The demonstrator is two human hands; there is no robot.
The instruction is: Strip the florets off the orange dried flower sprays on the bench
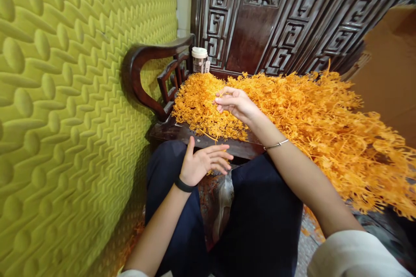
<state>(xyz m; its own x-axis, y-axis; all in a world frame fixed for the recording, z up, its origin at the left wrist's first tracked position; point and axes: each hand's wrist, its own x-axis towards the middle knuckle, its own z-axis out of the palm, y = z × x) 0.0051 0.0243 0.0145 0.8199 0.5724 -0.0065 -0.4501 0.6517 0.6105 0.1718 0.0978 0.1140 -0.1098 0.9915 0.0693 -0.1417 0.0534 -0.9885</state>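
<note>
A small pile of orange, branching plastic-looking pieces (pixel 198 99) lies on the dark wooden bench seat (pixel 169 132). Over the right part of this pile is my right hand (pixel 235 103), its thumb and fingers drawn together in a pinch. A speck of orange shows at the fingertips, but I cannot tell it from the pile behind. My left hand (pixel 203 164) is lower, above my lap, palm up and fingers stretched out with nothing in them. A thin orange strand (pixel 208 135) lies at the seat's front edge, just above the left fingers.
A much larger orange heap (pixel 312 125) spreads to the right along the bench. A lidded cup (pixel 199 59) stands at the back beside the curved armrest (pixel 131 67). Carved backrest panels (pixel 253 30) rise behind, a cardboard box (pixel 390 69) stands right, and a yellow textured wall (pixel 71 108) borders the left.
</note>
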